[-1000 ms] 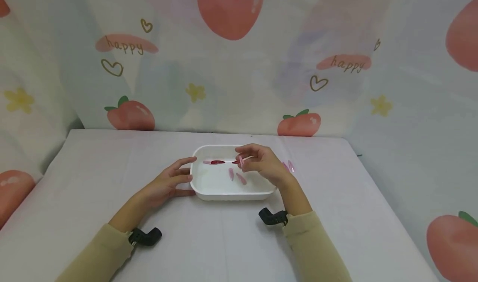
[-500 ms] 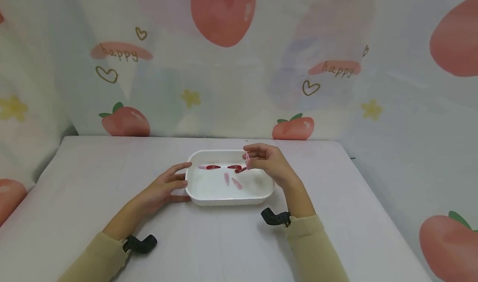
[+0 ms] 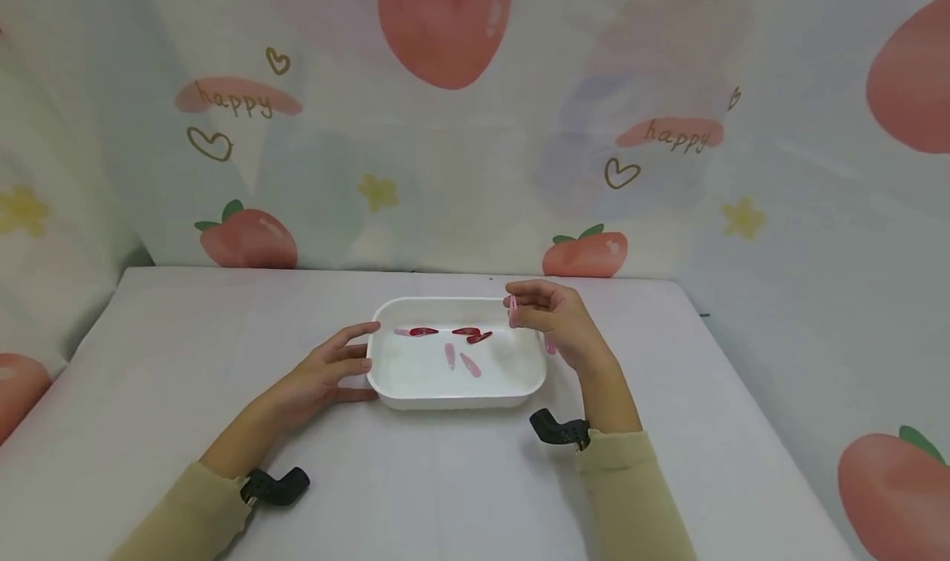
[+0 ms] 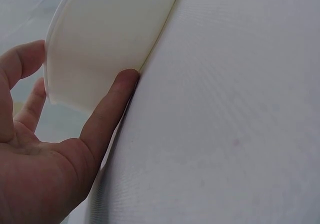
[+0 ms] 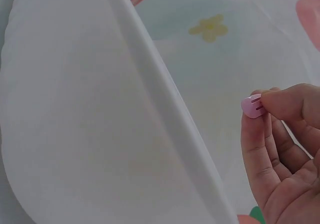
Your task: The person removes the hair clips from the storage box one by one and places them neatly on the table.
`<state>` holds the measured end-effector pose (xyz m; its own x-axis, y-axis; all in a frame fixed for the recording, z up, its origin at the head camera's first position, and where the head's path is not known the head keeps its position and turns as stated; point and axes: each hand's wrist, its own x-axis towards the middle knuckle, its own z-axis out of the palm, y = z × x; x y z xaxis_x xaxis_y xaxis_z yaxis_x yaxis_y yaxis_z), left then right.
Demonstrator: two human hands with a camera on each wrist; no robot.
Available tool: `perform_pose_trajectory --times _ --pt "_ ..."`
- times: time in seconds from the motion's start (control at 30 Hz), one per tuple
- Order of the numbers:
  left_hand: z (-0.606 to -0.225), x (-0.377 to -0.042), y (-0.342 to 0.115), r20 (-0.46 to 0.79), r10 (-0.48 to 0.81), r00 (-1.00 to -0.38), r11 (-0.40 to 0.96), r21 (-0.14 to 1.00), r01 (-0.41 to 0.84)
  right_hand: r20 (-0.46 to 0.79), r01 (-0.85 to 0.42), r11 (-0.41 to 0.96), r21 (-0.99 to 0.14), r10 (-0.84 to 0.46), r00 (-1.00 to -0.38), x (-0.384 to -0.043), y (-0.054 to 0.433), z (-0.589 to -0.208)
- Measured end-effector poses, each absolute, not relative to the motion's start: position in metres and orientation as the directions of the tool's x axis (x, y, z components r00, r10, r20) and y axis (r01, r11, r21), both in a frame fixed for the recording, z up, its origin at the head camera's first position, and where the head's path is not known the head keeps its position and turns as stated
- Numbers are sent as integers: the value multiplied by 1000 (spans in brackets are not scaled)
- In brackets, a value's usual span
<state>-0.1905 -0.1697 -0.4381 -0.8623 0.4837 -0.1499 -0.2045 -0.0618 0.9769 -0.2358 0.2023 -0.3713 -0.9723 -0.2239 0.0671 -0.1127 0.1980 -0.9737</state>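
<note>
A white rectangular tray (image 3: 456,398) stands on the table. My left hand (image 3: 326,373) rests against its left side, fingertips at the rim and thumb (image 4: 112,109) low along the wall in the left wrist view. Between thumb and fingers, my right hand (image 3: 560,318) pinches a pink hair clip (image 5: 253,106), held up over the tray's right back corner. Inside the tray, red hair clips (image 3: 424,331) lie toward the back, one beside a paler pink clip (image 3: 402,332). Two more pink clips (image 3: 471,365) lie near the middle.
Just outside the tray's right side, partly behind my right hand, is another pink clip (image 3: 550,345). White cloth covers the table (image 3: 445,470). A patterned curtain (image 3: 460,181) hangs behind it and along both sides.
My right hand has moved right, from above the tray's middle toward its right edge, still pinching the pink clip. Red clips it had covered now show. The left hand stays at the tray.
</note>
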Motion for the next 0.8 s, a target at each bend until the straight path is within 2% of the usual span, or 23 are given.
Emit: perform_pose_trajectory --times 0.2,0.47,0.8 --pt "-439 -190 -169 -141 484 -864 -63 979 -195 86 -124 212 -969 -181 -980 -237 215 -369" --pt "-440 -191 -169 -144 485 -863 -71 977 -203 130 -148 150 -978 -120 -984 -238 240 -370" --pt "-441 -192 -170 -150 481 -864 -56 978 -201 90 -94 153 -984 -36 -995 -237 260 -375"
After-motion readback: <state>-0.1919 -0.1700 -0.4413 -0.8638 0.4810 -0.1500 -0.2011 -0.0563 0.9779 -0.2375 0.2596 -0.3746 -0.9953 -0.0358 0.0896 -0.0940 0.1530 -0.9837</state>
